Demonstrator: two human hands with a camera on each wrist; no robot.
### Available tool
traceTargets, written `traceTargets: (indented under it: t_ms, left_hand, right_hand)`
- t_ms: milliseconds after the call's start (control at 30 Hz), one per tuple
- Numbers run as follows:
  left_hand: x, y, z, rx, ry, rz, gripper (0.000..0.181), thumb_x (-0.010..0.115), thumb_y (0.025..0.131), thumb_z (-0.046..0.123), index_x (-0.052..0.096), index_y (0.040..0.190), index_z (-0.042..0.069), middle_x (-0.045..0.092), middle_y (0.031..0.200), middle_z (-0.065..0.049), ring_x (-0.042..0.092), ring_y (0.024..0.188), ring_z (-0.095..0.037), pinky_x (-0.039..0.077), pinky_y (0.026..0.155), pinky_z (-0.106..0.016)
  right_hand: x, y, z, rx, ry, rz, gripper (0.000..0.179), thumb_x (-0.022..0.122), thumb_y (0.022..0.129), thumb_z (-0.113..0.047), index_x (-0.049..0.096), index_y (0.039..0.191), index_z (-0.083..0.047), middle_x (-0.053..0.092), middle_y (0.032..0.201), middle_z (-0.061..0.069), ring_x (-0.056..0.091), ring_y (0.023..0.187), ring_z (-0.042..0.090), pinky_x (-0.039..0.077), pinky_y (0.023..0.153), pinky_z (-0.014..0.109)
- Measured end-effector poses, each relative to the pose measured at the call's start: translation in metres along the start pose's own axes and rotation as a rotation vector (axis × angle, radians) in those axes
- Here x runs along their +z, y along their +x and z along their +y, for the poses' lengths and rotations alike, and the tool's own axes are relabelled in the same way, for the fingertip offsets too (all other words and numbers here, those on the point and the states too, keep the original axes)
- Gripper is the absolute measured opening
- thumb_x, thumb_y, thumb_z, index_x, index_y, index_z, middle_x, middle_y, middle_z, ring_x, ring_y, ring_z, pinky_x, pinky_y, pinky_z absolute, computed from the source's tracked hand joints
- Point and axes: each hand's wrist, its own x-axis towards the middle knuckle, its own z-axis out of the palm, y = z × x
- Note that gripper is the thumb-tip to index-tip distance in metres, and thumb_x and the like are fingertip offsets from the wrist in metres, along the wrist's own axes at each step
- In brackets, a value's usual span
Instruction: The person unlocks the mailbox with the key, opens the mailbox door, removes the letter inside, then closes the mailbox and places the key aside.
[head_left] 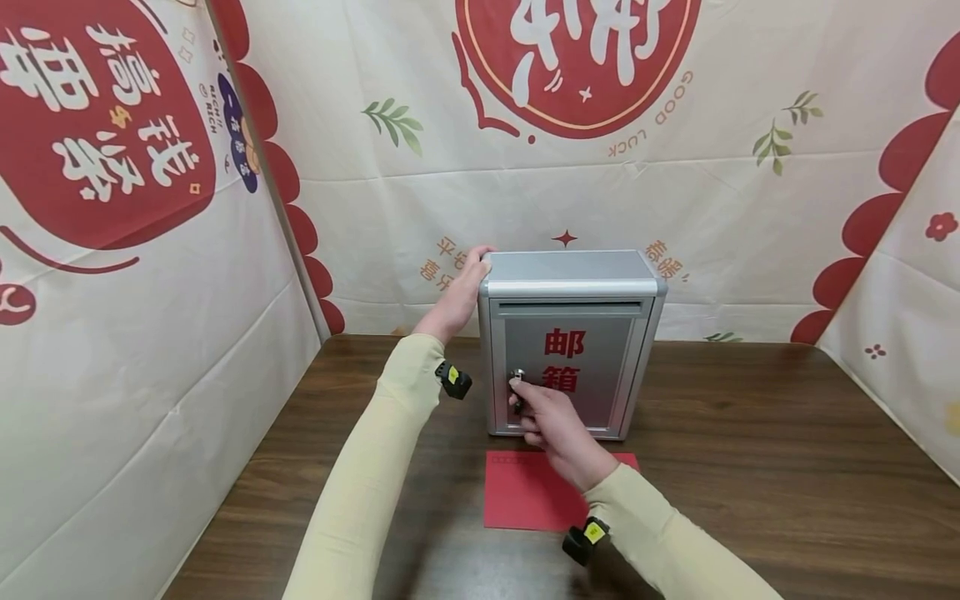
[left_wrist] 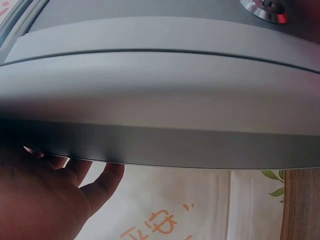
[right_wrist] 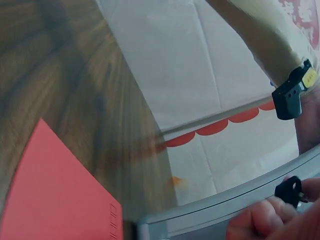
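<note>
A silver-grey metal mailbox (head_left: 607,358) with red characters on its door stands upright on the table. My left hand (head_left: 454,302) grips its upper left side; in the left wrist view the fingers (left_wrist: 106,187) reach around the back edge. At the round door lock (head_left: 517,374), my right hand (head_left: 561,427) pinches a key, its blade hidden by the fingers. A black-headed key (right_wrist: 288,190) on a small ring shows beside those fingers in the right wrist view. Below the mailbox lies a red envelope (head_left: 517,496), partly covered by the right forearm.
A dark wood-grain table (head_left: 750,467) carries everything. White printed cloth (head_left: 675,200) hangs close behind the mailbox and along both sides. The mailbox has a narrow slot (head_left: 570,307) near the top of its front.
</note>
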Motion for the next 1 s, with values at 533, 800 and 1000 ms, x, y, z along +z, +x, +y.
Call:
traceTargets:
  t_ms: [533,800,1000]
  left_hand:
    - [-0.0008,0.0005,-0.0002,-0.011,0.016,0.010,0.049,0.023,0.099,0.042,0.025,0.145,0.025,0.033,0.145,-0.004,0.026,0.135,-0.018,0.021,0.108,-0.046]
    - [-0.0010,0.0010,0.0001,-0.010,-0.003,0.005,0.048,0.023,0.099,0.042,0.025,0.144,0.025,0.033,0.144,-0.004,0.027,0.134,-0.018,0.022,0.108,-0.046]
    - [-0.0005,-0.0003,0.0000,-0.015,0.000,0.007,0.048,0.023,0.099,0.042,0.025,0.144,0.025,0.033,0.145,-0.004,0.027,0.134,-0.018,0.021,0.108,-0.046]
  right_hand:
    - [0.0039,-0.0030,-0.0037,-0.084,-0.205,0.116,0.035,0.057,0.095,-0.029,0.065,0.092,0.005,0.049,0.064,0.006,0.031,0.051,0.011,0.029,0.050,0.026]
    - [0.0033,-0.0030,0.0004,-0.079,-0.146,0.089,0.035,0.057,0.095,-0.031,0.063,0.096,0.004,0.040,0.061,0.002,0.028,0.051,0.012,0.028,0.051,0.025]
    - [0.0038,-0.0027,0.0019,-0.053,-0.076,0.065,0.036,0.055,0.096,-0.030,0.062,0.102,0.005,0.033,0.060,-0.001,0.024,0.052,0.011,0.026,0.049,0.024]
